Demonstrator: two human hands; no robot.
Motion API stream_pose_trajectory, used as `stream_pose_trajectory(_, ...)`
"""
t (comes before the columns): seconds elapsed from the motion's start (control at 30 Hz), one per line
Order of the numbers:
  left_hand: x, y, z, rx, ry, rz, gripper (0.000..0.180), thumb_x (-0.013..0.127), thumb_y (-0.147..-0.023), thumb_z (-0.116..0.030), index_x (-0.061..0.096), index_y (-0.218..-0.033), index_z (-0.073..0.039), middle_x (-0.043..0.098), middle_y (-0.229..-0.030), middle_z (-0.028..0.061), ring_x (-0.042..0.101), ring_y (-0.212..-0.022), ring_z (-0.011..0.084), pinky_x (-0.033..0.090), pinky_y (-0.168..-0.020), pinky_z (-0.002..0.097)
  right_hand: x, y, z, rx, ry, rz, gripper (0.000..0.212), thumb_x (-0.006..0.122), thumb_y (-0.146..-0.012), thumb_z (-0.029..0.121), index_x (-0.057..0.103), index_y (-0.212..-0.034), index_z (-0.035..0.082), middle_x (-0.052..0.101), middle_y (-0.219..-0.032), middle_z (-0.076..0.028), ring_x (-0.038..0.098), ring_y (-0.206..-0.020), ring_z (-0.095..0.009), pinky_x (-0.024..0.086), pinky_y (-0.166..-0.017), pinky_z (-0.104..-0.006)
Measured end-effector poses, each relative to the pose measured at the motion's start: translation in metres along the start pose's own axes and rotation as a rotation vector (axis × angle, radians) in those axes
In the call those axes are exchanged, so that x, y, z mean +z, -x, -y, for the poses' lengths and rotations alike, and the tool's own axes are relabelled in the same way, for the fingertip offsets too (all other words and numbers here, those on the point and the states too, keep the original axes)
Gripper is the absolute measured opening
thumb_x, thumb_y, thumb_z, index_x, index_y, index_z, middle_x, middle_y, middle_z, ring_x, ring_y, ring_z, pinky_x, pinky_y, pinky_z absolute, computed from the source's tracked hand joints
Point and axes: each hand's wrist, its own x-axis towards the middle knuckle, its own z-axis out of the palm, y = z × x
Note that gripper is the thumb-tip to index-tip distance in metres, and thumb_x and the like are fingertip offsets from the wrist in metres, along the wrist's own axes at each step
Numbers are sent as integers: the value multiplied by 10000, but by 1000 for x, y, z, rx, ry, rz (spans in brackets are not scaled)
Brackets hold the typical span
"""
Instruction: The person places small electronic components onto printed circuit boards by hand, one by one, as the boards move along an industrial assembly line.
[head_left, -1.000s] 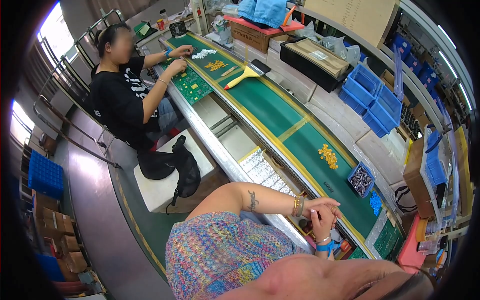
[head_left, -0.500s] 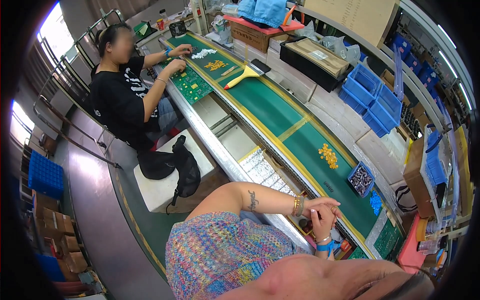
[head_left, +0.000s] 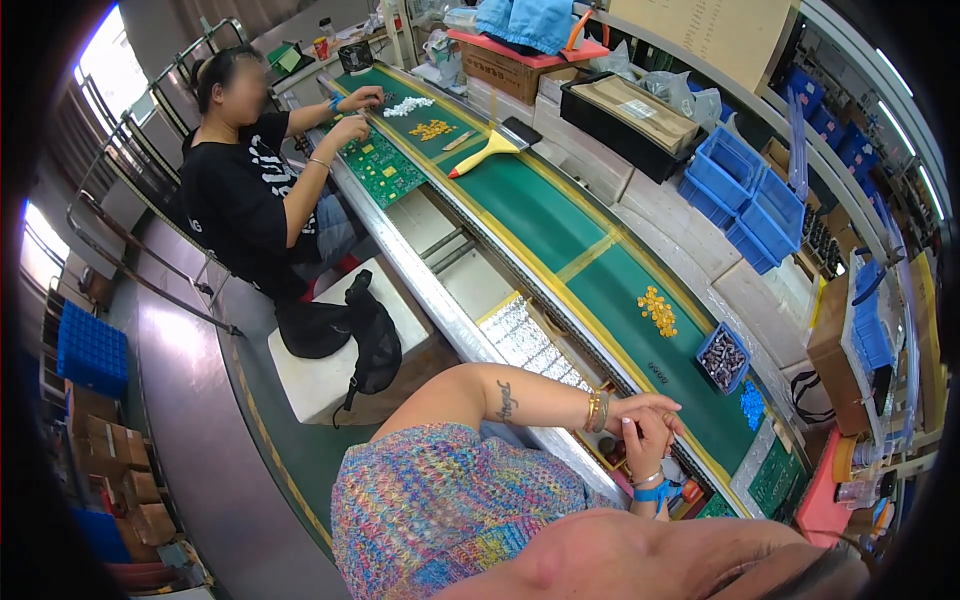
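My left hand (head_left: 643, 406) reaches in from the left over the near edge of the green conveyor belt (head_left: 607, 285), gold bracelets at its wrist. Its fingers are stretched out to the right, with nothing seen in them. My right hand (head_left: 650, 448), with a blue band (head_left: 655, 493) on the wrist, rests against the left hand from below. Its thumb and fingers are apart, partly hidden where the hands overlap. A row of small dark parts (head_left: 657, 373) lies on the belt just beyond my hands. Farther on are orange disc-shaped parts (head_left: 657, 312) and a blue bin (head_left: 723, 358) of dark cylindrical parts.
Bright blue parts (head_left: 751, 406) lie beside the bin, near a framed green circuit board (head_left: 775, 478). A yellow-handled brush (head_left: 490, 152) lies farther up the belt. At far left a co-worker (head_left: 250, 180) handles a populated circuit board (head_left: 383, 170). Blue trays (head_left: 745, 200) stand behind the belt.
The co-worker's nearer hand has shifted slightly over the circuit board. My hands stay in the same place and pose.
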Motion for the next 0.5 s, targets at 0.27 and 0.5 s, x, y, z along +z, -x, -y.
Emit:
stream_pose_trajectory(0.27,5,2,-2,0,0,7,462,522,-861,-456,572,-991,-16,616,-859,123,610,-856,258,484,-807,363,0,1,-1,-15,-4,-8,69,590,-786,54,583,-737,5,569,-700,-79,525,-668,-192,408,-624,-292)
stream_pose_trajectory(0.5,4,3,-2,6,2,-7,456,518,-864,-450,572,-986,-13,620,-869,128,610,-857,260,480,-818,364,1,1,-3,-44,0,-16,66,589,-790,51,587,-743,4,568,-698,-79,522,-654,-189,405,-609,-286)
